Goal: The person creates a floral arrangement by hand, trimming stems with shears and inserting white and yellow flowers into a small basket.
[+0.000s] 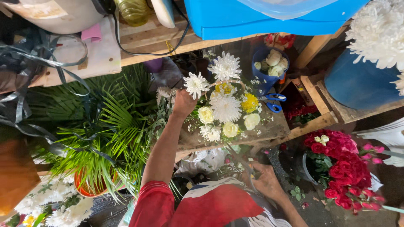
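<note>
L arm outstretched, left hand [184, 103] holding white chrysanthemum [196, 85] in arrangement [226, 113].

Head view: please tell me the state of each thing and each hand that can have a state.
Left hand: closed on a white flower, raised at the bouquet.
Right hand: low near the body, closed on thin stems.
Bouquet: lying on the wooden bench.
Scissors: lying on bench, not held.
Blue bucket: upright, holds pale roses.

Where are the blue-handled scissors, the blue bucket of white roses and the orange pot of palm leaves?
blue-handled scissors [272, 102]: head view, on the handle loops.
blue bucket of white roses [261, 77]: head view, on the bucket's outer wall.
orange pot of palm leaves [84, 189]: head view, on the pot's rim.
</note>
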